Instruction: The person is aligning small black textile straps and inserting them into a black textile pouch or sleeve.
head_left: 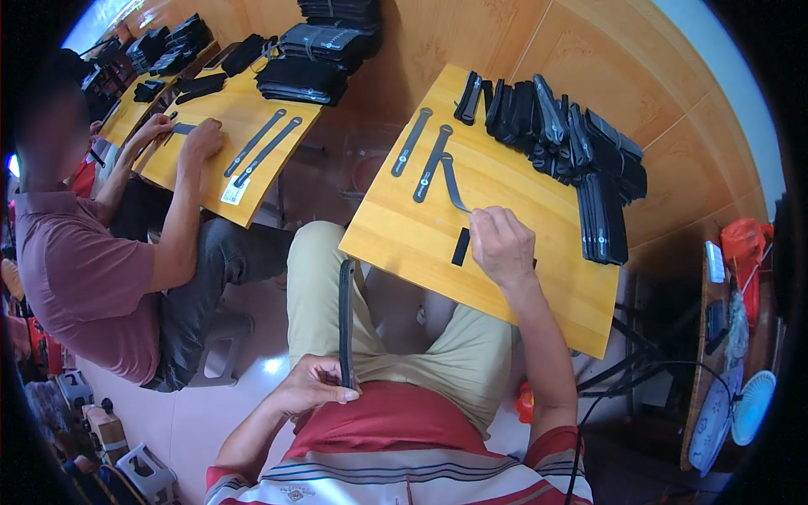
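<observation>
My left hand (316,385) is closed over my lap, gripping the lower end of a long black strap bundle (346,311) that stands nearly upright beside the table's near left corner. Over the wooden table (404,227), my right hand (502,244) pinches one end of a dark grey strap (453,181). That strap curves up from its rounded far end, which lies by a flat grey strap (433,164) with pale print. A second flat strap (411,143) lies farther left. Just left of my right hand is a short black strip (460,247).
Bundled black straps (593,151) pile along the table's far right side. To the left, a co-worker (84,261) handles a strap at another table (282,160) with stacked bundles (311,63). A wooden shelf (697,379) with a fan (753,408) stands at right; a black cable hangs nearby.
</observation>
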The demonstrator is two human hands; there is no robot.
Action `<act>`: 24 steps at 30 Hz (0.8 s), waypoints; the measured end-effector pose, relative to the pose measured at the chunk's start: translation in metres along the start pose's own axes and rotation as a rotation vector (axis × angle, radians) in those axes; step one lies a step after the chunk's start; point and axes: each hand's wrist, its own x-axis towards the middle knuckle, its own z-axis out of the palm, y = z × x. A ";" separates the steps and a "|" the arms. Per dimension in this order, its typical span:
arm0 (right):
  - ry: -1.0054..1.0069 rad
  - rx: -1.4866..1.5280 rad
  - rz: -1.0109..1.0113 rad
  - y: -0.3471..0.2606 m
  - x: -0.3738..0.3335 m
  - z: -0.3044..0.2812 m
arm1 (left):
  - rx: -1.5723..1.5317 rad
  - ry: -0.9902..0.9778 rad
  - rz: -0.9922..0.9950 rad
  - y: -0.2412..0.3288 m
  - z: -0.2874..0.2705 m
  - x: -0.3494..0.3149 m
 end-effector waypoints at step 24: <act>-0.207 0.297 0.144 -0.010 0.011 0.010 | 1.049 0.426 0.795 0.142 -0.014 0.229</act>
